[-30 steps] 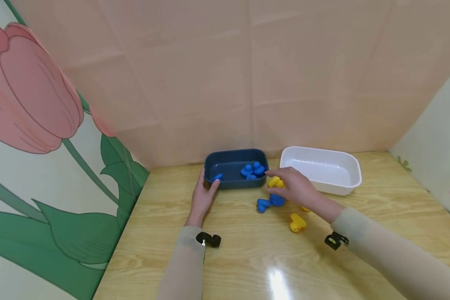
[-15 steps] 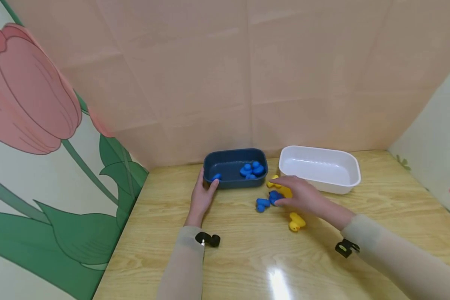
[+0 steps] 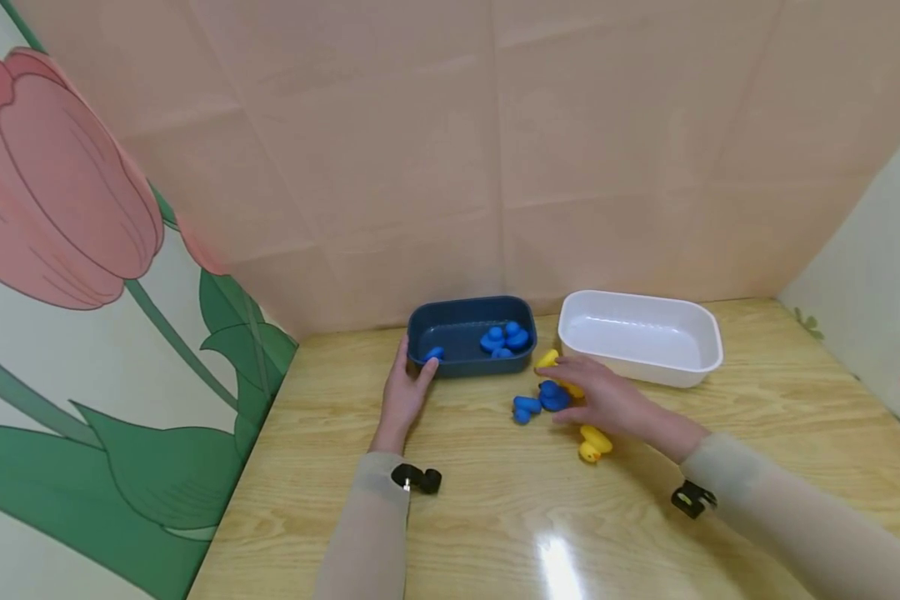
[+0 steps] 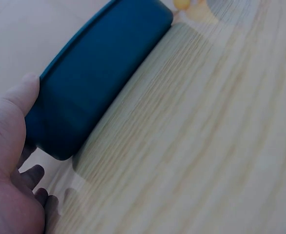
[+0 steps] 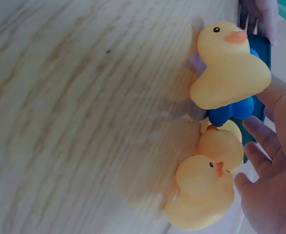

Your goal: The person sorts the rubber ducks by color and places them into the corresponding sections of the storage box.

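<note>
My left hand [image 3: 403,400] grips the near-left corner of a dark blue bin [image 3: 471,367], its thumb on the front side and fingers along the left end. The same bin [image 4: 99,78] fills the upper left wrist view. Several blue rubber ducks [image 3: 492,338] lie inside it. My right hand [image 3: 607,398] hovers with spread fingers over ducks on the table, holding none. Beneath and beside it are a blue duck [image 3: 553,396], another blue duck [image 3: 525,408], and yellow ducks, one [image 3: 595,444] nearest me. Yellow ducks [image 5: 201,195] appear close up in the right wrist view.
A white bin [image 3: 641,333] stands right of the dark blue one, behind my right hand. Both bins are near the back wall [image 3: 390,167] on a wooden table [image 3: 480,517]. A tulip-printed wall [image 3: 67,192] rises on the left.
My right hand has moved back from the dark blue bin's right edge to the right and toward me, with fingers spread over the ducks. My left hand stays on the bin.
</note>
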Motion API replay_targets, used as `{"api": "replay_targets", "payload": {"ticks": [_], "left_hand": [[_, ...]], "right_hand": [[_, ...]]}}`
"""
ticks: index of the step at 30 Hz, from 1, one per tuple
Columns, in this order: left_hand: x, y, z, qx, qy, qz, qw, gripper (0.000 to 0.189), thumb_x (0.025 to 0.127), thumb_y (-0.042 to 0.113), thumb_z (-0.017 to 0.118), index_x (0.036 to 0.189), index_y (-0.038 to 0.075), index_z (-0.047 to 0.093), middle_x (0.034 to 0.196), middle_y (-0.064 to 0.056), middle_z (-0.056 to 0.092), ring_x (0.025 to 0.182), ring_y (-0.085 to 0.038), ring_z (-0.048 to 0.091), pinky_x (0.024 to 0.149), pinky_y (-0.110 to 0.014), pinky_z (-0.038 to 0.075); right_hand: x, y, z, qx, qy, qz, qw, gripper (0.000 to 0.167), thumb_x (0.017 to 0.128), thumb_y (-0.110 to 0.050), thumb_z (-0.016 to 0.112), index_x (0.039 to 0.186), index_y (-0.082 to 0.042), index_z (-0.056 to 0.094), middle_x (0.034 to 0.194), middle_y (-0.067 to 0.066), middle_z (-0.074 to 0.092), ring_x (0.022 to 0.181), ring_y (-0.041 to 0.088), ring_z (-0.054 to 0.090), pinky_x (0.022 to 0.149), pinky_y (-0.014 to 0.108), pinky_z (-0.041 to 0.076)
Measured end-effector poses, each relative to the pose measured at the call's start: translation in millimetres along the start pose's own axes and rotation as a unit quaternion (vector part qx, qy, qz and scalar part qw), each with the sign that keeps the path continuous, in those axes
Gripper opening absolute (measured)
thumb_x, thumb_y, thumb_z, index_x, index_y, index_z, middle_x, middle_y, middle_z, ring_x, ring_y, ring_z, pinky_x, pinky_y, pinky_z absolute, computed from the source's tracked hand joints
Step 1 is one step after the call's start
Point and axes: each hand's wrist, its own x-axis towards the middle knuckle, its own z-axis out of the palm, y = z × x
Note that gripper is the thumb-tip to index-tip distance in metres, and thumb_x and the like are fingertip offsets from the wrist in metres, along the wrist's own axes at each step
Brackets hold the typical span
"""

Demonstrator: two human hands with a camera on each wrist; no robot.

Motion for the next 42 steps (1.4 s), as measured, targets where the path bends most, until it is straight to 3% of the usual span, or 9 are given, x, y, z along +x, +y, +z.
{"api": "replay_targets", "payload": {"ticks": [19, 42], "left_hand": [[0.4, 0.0, -0.4, 0.016, -0.003, -0.01, 0.9998, 0.087, 0.111, 0.042, 0.071, 0.178, 0.016, 0.022, 0.181, -0.007, 0.025, 0.165, -0.032, 0.026, 0.132, -0.054, 0.026], [1.2, -1.2, -0.1, 0.017, -0.002, -0.011, 0.9998, 0.087, 0.111, 0.041, 0.071, 0.178, 0.015, 0.022, 0.182, -0.006, 0.024, 0.166, -0.031, 0.025, 0.133, -0.054, 0.024]], "right_hand": [[5.8, 16, 13, -0.052, 0.01, -0.028, 0.9982, 0.066, 0.091, -0.02, 0.094, 0.149, -0.002, 0.068, 0.151, 0.021, 0.066, 0.148, 0.054, 0.048, 0.119, 0.071, 0.038], [8.3, 17, 17, -0.081, 0.023, -0.025, 0.9962, 0.057, 0.091, -0.016, 0.094, 0.143, -0.003, 0.073, 0.141, 0.018, 0.072, 0.138, 0.048, 0.056, 0.115, 0.065, 0.047]]}}
